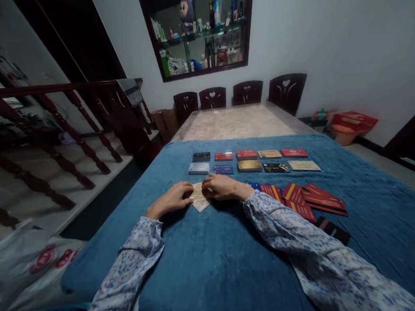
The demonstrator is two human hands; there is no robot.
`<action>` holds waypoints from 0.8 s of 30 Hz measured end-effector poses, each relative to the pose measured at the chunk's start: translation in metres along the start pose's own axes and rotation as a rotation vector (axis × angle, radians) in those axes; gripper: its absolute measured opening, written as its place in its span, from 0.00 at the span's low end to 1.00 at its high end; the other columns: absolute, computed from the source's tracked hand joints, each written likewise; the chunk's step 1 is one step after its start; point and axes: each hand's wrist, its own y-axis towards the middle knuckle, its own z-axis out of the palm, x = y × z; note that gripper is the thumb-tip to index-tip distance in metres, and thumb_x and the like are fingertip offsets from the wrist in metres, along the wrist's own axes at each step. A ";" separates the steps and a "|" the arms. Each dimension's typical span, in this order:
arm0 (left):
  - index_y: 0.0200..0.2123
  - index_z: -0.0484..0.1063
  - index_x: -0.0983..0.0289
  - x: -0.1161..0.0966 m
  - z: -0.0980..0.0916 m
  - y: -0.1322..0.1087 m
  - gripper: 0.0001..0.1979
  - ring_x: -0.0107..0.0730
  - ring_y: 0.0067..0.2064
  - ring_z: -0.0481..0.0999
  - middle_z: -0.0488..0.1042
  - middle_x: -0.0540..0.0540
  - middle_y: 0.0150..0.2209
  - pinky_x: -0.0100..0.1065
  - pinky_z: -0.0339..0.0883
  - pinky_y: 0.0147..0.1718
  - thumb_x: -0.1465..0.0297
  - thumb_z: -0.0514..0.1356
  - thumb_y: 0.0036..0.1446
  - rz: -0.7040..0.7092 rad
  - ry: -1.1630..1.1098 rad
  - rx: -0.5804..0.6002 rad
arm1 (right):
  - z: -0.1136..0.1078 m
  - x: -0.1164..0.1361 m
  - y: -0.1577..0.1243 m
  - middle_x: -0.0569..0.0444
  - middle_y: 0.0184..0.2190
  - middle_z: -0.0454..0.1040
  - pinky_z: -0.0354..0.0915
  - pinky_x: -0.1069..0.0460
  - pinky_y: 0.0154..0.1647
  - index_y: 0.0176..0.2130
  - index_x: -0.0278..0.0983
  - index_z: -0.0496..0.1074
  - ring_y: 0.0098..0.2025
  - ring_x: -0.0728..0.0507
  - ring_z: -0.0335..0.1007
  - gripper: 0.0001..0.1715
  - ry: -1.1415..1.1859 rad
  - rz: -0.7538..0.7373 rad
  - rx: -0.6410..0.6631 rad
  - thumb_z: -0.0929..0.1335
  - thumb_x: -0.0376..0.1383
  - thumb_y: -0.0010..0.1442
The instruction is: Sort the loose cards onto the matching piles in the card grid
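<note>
My left hand (173,199) and my right hand (221,186) rest close together on the blue cloth (215,259), fingers curled onto a small stack of pale beige cards (198,198) that fans out between them. Beyond my hands lie two neat rows of cards (250,161) in grey, blue, red, gold and black. To the right of my right wrist sits a loose pile of red cards (310,198), with a dark card (333,229) nearer to me.
The bare marble tabletop (237,122) continues past the cloth to several dark chairs (245,92) at the wall. A wooden stair railing (49,133) runs on the left. A white plastic bag (27,267) lies at lower left.
</note>
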 end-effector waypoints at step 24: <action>0.37 0.80 0.64 0.012 0.001 -0.006 0.12 0.35 0.38 0.78 0.80 0.57 0.35 0.33 0.71 0.42 0.76 0.56 0.60 0.067 0.044 -0.164 | -0.004 0.007 -0.001 0.46 0.37 0.79 0.53 0.51 0.34 0.39 0.34 0.79 0.36 0.46 0.70 0.13 -0.085 0.067 -0.129 0.65 0.30 0.70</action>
